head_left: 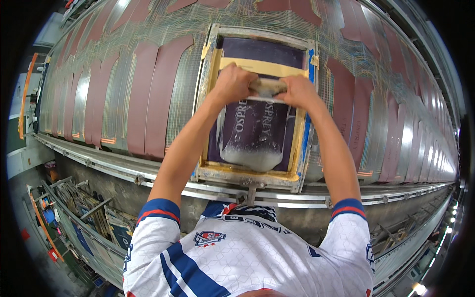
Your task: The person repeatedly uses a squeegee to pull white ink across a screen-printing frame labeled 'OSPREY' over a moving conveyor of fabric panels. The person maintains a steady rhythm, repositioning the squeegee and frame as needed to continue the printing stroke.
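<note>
A screen-printing frame (209, 47) with a dark purple mesh lies on the long printing table, its inner edges lined with yellow and blue tape. Across the far half of the mesh stands a squeegee (268, 87) with a worn, pale handle. My left hand (234, 84) is closed round its left end, and my right hand (299, 92) grips the right end. Between the squeegee and me, a whitish, foamy paste (253, 157) spreads over the mesh and pools at the near end. Pale lettering shows through the wet area. The squeegee's blade edge is mostly hidden.
Maroon cut fabric pieces (166, 94) lie in rows on the table to both sides of the frame. A metal rail (118, 168) runs along the table's near edge, where a clamp (252, 192) meets the frame. Racks with stacked frames (101, 218) stand at lower left.
</note>
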Tool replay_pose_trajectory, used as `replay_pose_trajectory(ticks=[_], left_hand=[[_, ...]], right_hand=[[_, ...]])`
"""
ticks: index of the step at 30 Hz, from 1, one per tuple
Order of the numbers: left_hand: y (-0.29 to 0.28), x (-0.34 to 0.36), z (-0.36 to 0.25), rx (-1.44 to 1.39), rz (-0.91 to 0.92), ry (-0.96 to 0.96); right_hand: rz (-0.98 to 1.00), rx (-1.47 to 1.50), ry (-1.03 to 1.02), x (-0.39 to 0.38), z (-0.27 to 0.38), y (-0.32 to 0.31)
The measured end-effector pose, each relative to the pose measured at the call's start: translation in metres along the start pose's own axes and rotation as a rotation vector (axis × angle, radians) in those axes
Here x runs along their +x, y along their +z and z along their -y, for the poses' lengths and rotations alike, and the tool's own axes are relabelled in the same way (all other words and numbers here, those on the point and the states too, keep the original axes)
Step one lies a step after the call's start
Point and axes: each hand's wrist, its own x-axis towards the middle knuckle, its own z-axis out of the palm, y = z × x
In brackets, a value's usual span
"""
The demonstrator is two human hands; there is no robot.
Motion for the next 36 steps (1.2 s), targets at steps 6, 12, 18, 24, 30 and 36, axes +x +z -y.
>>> replay_pose_trajectory(ticks=[6, 12, 18, 24, 30, 36], left_hand=[[-0.012, -0.192, -0.115, 0.002, -0.005, 0.056], [-0.046, -0.267, -0.161, 0.063, -0.117, 0.051], [-0.065, -0.263, -0.212, 0.025, 0.002, 0.059], [-0.068, -0.239, -0.202, 0.061, 0.029, 0.087], [-0.089, -0.121, -0.135, 0.151, -0.106, 0.08], [-0.09, -0.068, -0.117, 0.164, -0.22, 0.118]], right_hand=[[-0.042, -0.03, -0.046, -0.184, 0.092, 0.088], [-0.223, 0.557, 0.124, -0.24, 0.123, 0.051], [-0.827, 0.081, 0.684, -0.206, -0.018, 0.063], [-0.656, 0.468, 0.713, -0.232, 0.001, 0.045], [-0.852, 0.394, 0.513, -0.227, -0.004, 0.034], [-0.789, 0.51, 0.573, -0.232, -0.008, 0.008]])
